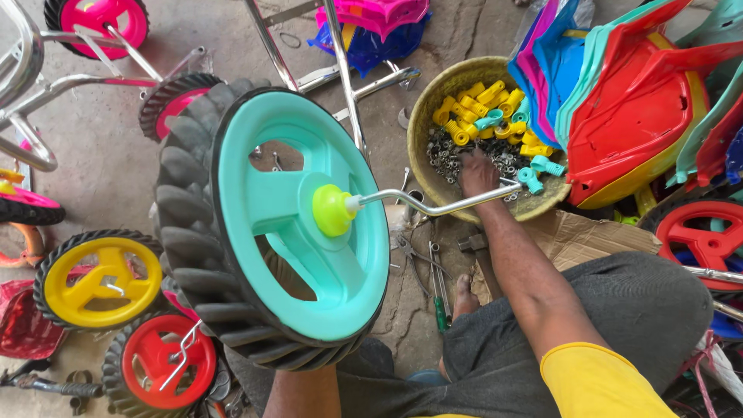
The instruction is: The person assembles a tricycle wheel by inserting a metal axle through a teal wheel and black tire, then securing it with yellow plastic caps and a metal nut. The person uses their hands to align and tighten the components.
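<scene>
The big wheel (pixel 271 217), turquoise with a black ribbed tyre, fills the middle of the view, its flat face turned up toward the camera and tilted a little. From its yellow hub cap (pixel 333 210) a bent metal axle (pixel 433 203) runs out to the right, long axis nearly level, its far end pointing at the bowl (pixel 422 108). The left hand is hidden under the wheel; only the forearm shows below it, so I cannot tell its grasp. The right hand (pixel 478 172) reaches forward into the bowl, fingers curled down among small metal washers (pixel 449 159), though whether they pinch anything is not clear. Just beyond that hand lie yellow and turquoise plastic caps (pixel 484 104). Right of it, stacked plastic seats (pixel 635 101). Near the forearm, tools (pixel 433 271) lie on the floor (pixel 101 147).
</scene>
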